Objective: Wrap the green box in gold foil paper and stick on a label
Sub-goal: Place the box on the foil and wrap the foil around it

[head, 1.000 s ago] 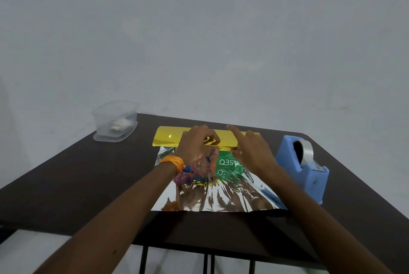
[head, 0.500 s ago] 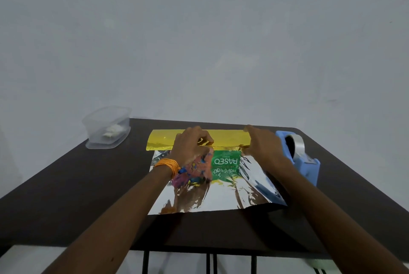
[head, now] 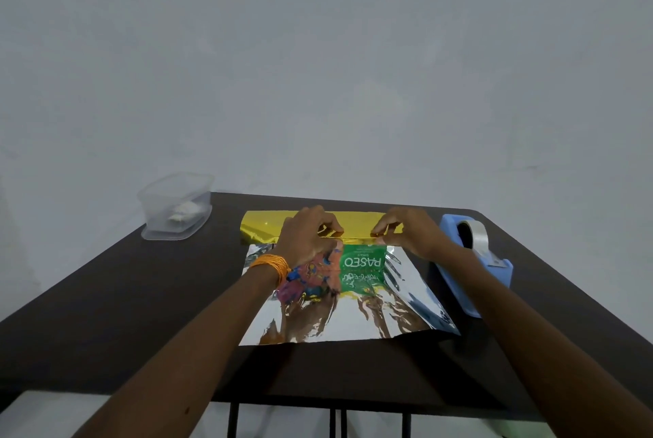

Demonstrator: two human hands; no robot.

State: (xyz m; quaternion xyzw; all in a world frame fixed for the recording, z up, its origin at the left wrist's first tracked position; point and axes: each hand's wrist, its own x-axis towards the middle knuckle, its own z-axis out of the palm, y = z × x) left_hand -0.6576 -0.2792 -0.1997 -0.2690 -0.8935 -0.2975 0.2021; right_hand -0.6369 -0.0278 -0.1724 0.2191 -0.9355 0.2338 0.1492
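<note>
The flat green box (head: pixel 362 268), printed with white PASEO lettering and bearing a pink, blue and orange patch at one end, lies just below both hands. It rests on the far half of a crinkled sheet of gold foil paper (head: pixel 353 321) whose shiny silver face is turned up. The lettering reads upside down from the wearer's side. Along the far side the foil paper is turned over, so a gold band shows between the two hands and runs on past the outer side of the left hand. The left hand (head: pixel 311 236), fingers curled, pinches the edge of this fold between thumb and forefinger, with its heel over the coloured end of the box. A bundle of orange thread bangles (head: pixel 270 266) circles its wrist. The right hand (head: pixel 410 232) pinches the same edge above the box's far right corner, and the edge runs as a thin taut gold line from one pinch to the other. Just outside the right hand a blue plastic tape dispenser (head: pixel 463 275) carrying a roll of clear tape (head: pixel 478 237) stands on the dark brown bench (head: pixel 123 314), near the sheet's right margin. Well out from the left hand, by the far left corner of the bench, sits a clear plastic tub (head: pixel 176 206) holding something small and white, too blurred to identify. A plain grey-white wall (head: pixel 318 84) rises beyond both hands.
</note>
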